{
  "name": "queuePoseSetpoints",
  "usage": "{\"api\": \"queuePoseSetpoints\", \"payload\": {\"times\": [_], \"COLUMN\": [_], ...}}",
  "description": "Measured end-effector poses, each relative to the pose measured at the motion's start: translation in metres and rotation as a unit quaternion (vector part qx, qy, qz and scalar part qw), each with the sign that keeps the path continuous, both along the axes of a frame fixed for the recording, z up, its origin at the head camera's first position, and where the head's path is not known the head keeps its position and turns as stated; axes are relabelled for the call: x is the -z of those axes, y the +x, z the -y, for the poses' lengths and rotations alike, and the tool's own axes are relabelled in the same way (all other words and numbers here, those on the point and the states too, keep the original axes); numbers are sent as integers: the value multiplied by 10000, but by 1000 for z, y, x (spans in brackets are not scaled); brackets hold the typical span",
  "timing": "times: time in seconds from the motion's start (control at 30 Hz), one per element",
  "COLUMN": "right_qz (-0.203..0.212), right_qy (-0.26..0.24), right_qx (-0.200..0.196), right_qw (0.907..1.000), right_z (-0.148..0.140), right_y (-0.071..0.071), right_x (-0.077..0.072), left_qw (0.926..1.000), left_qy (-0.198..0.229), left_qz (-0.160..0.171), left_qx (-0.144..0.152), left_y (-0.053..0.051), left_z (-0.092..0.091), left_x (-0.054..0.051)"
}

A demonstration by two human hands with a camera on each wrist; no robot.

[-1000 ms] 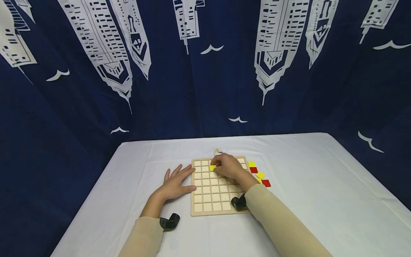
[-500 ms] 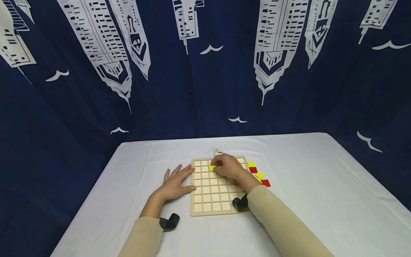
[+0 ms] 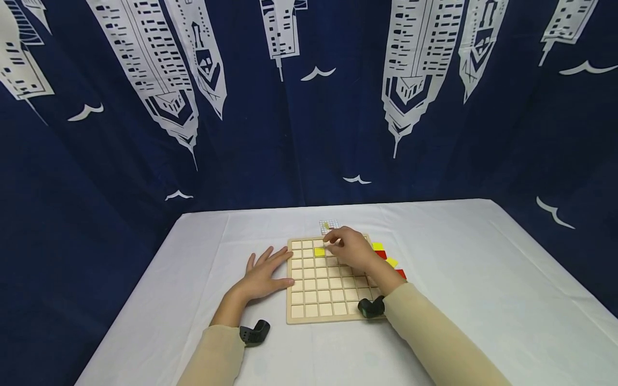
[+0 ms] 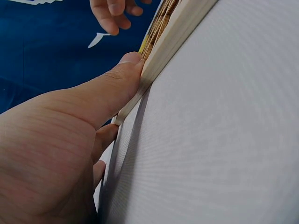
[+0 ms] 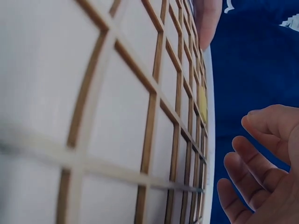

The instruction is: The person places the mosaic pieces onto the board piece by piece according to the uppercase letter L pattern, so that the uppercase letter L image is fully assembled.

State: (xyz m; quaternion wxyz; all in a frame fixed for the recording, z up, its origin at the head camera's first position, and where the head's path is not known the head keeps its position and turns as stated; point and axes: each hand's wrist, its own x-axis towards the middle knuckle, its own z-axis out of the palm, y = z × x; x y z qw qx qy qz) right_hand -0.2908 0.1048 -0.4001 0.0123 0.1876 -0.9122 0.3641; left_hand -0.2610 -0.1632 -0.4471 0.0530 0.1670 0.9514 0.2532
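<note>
A wooden grid board (image 3: 316, 287) lies on the white table, its square cells edged by raised strips. One yellow square tile (image 3: 319, 252) sits in a cell near the board's far side; the same yellow tile (image 5: 202, 103) shows in the right wrist view. My right hand (image 3: 351, 249) hovers just right of that tile, fingers loosely bent and holding nothing. With fingers spread, my left hand (image 3: 263, 276) rests at the board's left edge; in the left wrist view its thumb (image 4: 119, 84) touches the wooden rim.
Loose yellow tiles (image 3: 378, 246) and red tiles (image 3: 381, 254) lie right of the board, partly hidden by my right arm. A small printed grid card (image 3: 328, 225) lies beyond the board. A dark blue curtain (image 3: 299, 134) hangs behind the white table (image 3: 217, 236).
My right hand has let go of the yellow tile and moved a little right and up, leaving it in its cell. My left hand has stayed in place.
</note>
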Motion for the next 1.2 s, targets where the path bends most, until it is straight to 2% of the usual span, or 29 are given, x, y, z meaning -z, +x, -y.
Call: {"api": "queuePoseSetpoints", "payload": {"times": [0.33,0.63,0.83,1.2], "right_qz": [-169,-259,32,396], "right_qy": [-24,18,-5,257], "right_qx": [170,451,703,1032], "right_qw": [9997,9986,9975,9935], "right_z": [-21,-48,-66,-95], "right_y": [5,2,-2,-10], "right_x": [-3,-4,-2,12], "left_qw": [9999,9999,9999,9999], "left_qy": [97,91,96,116], "left_qz": [-63,-36,-51,-4], "left_qx": [10,-40,-36,-23], "left_y": [0,0,0,0], "left_z": [0,-1,-1,-1], "left_x": [0,0,0,0]}}
